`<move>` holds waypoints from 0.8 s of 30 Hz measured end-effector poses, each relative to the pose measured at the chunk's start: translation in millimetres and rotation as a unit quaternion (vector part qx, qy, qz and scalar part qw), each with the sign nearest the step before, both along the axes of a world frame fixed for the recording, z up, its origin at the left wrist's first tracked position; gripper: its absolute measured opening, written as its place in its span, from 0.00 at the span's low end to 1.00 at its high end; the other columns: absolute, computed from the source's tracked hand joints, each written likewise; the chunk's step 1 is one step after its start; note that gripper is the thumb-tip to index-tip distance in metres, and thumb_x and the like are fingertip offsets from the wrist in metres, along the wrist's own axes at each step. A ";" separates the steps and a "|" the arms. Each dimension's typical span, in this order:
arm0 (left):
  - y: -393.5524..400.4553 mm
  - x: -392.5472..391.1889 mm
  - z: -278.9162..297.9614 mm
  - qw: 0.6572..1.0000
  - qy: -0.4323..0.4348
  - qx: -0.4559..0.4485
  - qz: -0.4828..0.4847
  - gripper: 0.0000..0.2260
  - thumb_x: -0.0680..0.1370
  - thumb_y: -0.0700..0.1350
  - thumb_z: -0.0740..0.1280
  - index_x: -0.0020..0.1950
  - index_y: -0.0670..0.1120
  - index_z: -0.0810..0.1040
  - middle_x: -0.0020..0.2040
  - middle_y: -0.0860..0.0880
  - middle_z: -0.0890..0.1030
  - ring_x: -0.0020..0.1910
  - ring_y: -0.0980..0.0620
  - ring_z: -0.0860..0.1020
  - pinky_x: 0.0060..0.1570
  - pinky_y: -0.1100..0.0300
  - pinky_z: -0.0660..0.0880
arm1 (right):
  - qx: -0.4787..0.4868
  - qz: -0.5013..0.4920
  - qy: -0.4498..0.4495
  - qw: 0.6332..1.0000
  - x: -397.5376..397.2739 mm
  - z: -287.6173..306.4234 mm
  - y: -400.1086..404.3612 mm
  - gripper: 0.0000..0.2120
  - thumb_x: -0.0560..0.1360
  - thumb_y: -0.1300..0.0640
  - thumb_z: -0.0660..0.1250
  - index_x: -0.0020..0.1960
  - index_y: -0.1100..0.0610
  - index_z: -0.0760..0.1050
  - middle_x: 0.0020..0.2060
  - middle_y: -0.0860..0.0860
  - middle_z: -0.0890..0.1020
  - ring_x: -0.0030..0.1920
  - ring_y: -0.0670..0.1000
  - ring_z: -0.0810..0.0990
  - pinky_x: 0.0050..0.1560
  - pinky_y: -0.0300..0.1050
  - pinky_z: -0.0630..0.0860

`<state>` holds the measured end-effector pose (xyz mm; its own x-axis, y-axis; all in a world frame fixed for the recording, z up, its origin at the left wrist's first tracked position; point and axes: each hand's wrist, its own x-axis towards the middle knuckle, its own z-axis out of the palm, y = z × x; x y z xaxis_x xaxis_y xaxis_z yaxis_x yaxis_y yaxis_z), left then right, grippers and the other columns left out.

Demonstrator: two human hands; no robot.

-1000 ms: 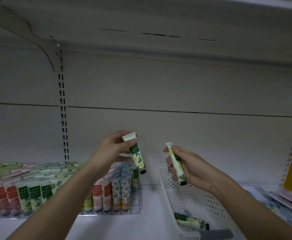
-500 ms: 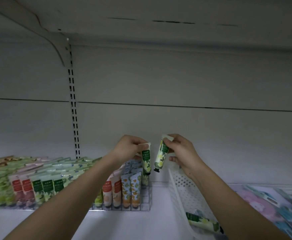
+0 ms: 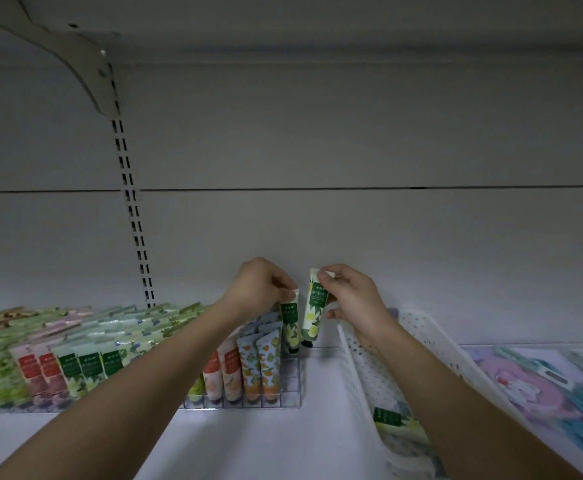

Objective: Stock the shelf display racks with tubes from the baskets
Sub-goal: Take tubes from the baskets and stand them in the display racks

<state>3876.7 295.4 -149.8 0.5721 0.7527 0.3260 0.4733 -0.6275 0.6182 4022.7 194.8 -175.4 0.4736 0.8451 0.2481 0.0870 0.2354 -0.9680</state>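
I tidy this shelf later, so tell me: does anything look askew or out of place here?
Little stands out. One green-label tube lies flat in the white basket, unstocked. The rack tubes stand in rows.

Pastel packets (image 3: pixel 539 382) beside shelf bracket (image 3: pixel 85 69)

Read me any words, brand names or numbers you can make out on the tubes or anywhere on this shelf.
None can be read.
Tube in the left hand: green label, print blurred.
Tube in the right hand: green label, print too small.
Racked tubes: red and green labels, blurred.
Packets at far right: blurred.
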 end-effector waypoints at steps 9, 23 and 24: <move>1.2 0.3 -2.7 0.998 0.053 0.040 0.013 0.05 0.71 0.42 0.76 0.47 0.46 0.86 0.44 0.52 0.85 0.38 0.60 0.78 0.41 0.71 0.70 | 0.006 0.011 -0.009 1.000 3.8 -2.6 0.8 0.04 0.78 0.56 0.68 0.50 0.54 0.82 0.32 0.40 0.83 0.33 0.39 0.79 0.32 0.40 0.77; -12.7 -6.2 -8.5 0.992 0.087 0.086 0.000 0.08 0.75 0.42 0.70 0.52 0.47 0.85 0.50 0.52 0.85 0.43 0.58 0.79 0.40 0.76 0.69 | 0.005 0.025 0.004 1.000 3.3 -2.9 -2.2 0.06 0.78 0.57 0.68 0.52 0.57 0.81 0.37 0.48 0.84 0.35 0.46 0.80 0.34 0.41 0.78; -19.3 -10.5 -6.8 0.994 0.055 0.097 0.008 0.07 0.77 0.44 0.69 0.52 0.48 0.85 0.49 0.53 0.85 0.43 0.58 0.78 0.40 0.74 0.69 | 0.006 0.027 0.005 1.000 2.7 -2.7 -1.8 0.05 0.78 0.58 0.68 0.52 0.57 0.82 0.36 0.48 0.84 0.35 0.46 0.80 0.34 0.42 0.78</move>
